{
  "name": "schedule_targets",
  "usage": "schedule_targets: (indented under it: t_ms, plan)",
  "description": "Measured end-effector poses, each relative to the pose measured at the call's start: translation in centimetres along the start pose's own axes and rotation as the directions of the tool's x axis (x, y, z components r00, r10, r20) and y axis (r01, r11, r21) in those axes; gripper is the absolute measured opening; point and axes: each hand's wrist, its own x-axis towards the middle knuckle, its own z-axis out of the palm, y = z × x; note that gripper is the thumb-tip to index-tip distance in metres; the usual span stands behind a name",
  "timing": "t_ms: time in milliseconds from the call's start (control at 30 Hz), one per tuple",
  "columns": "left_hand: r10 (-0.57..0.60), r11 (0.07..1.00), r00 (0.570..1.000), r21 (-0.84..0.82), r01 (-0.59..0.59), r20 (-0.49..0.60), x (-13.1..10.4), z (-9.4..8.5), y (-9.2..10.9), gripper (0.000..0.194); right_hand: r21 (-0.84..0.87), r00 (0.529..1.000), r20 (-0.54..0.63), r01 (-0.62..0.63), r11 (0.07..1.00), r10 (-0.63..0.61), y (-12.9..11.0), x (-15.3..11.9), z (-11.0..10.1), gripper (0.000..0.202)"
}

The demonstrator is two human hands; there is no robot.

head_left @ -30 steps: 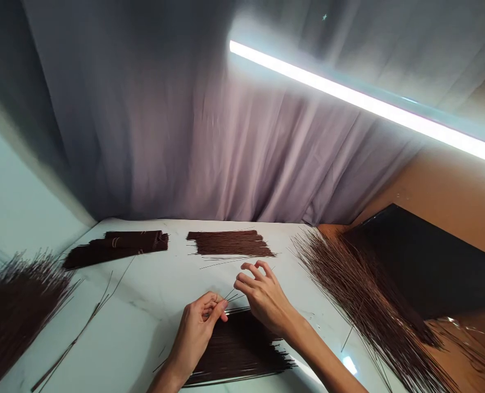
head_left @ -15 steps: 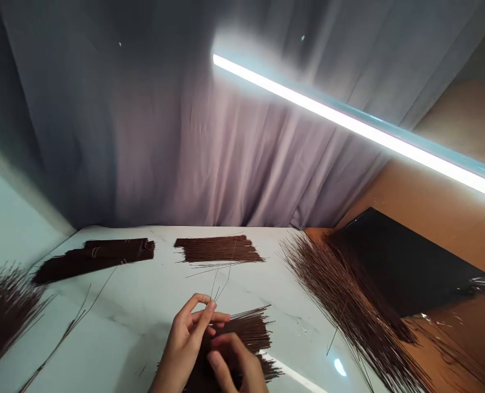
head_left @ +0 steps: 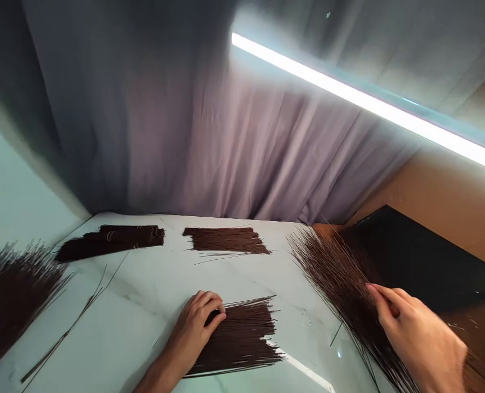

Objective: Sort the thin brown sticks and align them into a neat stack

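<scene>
My left hand (head_left: 197, 322) rests on the upper left part of a flat layer of thin dark brown sticks (head_left: 246, 333), its fingers curled together; whatever they pinch is too small to name. Far to the right, my right hand (head_left: 406, 322) has thumb and forefinger pressed together at the long loose bundle of dark sticks (head_left: 341, 284). Its fingertips touch the bundle's right side, and I cannot make out which strand is between them.
Behind lie a short stick bundle (head_left: 228, 240) and a tied dark roll (head_left: 123, 240). A bushy bundle (head_left: 17, 300) and a few thin stems (head_left: 68, 330) are at the left. A black sheet (head_left: 418, 256) lies at the right, below a bright tube light (head_left: 349, 93).
My right hand has gone from the middle layer to the right bundle. My left hand has lowered onto the layer, and the thin strands it held up no longer show. The view has shifted slightly.
</scene>
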Motion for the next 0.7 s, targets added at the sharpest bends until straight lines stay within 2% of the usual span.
schedule_targets:
  t_ms: [67,133,200,267,333,400,467,500,533,600,633,700]
  plan:
    - [0.051,0.993,0.999,0.104,-0.052,0.015,-0.3,0.5,-0.1,0.016,-0.087,0.990,0.004,0.142,0.986,-0.142,3.8,0.9,1.4,0.060]
    - [0.122,0.971,0.992,0.204,-0.127,0.037,-0.5,0.9,0.1,0.019,-0.087,0.964,-0.013,0.263,0.961,-0.265,6.0,0.8,3.1,0.058]
    - [0.195,0.941,0.979,0.270,-0.205,0.064,-0.7,1.1,0.1,0.020,-0.072,0.942,-0.059,0.327,0.942,-0.332,6.5,0.1,4.6,0.057]
    - [0.246,0.917,0.966,0.305,-0.257,0.075,-0.9,1.3,-0.2,0.019,-0.072,0.934,-0.141,0.322,0.944,-0.329,5.4,-0.5,5.1,0.058]
    - [0.276,0.895,0.958,0.344,-0.284,0.071,-1.1,1.5,-0.6,0.021,-0.054,0.927,-0.243,0.282,0.958,-0.286,2.7,-0.8,4.9,0.056]
    - [0.298,0.871,0.952,0.391,-0.299,0.063,-1.2,1.7,-0.8,0.022,0.017,0.909,-0.314,0.293,0.956,-0.273,-1.5,-0.7,4.5,0.045]
    - [0.323,0.848,0.945,0.429,-0.312,0.049,-1.3,1.8,-0.8,0.022,0.147,0.889,-0.291,0.408,0.901,-0.354,-6.6,-0.3,4.7,0.030]
    - [0.337,0.839,0.941,0.442,-0.319,0.038,-1.2,1.8,-0.7,0.023,0.235,0.873,-0.230,0.479,0.846,-0.430,-9.3,-0.1,5.2,0.024]
    - [0.349,0.832,0.937,0.450,-0.324,0.028,-1.2,1.8,-0.5,0.024,0.339,0.836,-0.138,0.544,0.768,-0.531,-12.0,0.3,6.0,0.020]
    - [0.353,0.835,0.935,0.445,-0.323,0.017,-1.2,1.6,-0.2,0.026,0.415,0.717,-0.026,0.641,0.645,-0.696,-16.9,1.1,8.3,0.017]
    - [0.347,0.844,0.938,0.430,-0.320,0.015,-1.3,1.4,-0.1,0.026,0.442,0.660,0.011,0.670,0.596,-0.751,-18.9,1.6,9.6,0.016]
    - [0.330,0.871,0.944,0.383,-0.307,0.007,-1.4,0.9,0.1,0.025,0.468,0.585,0.065,0.698,0.543,-0.809,-21.9,2.6,12.2,0.013]
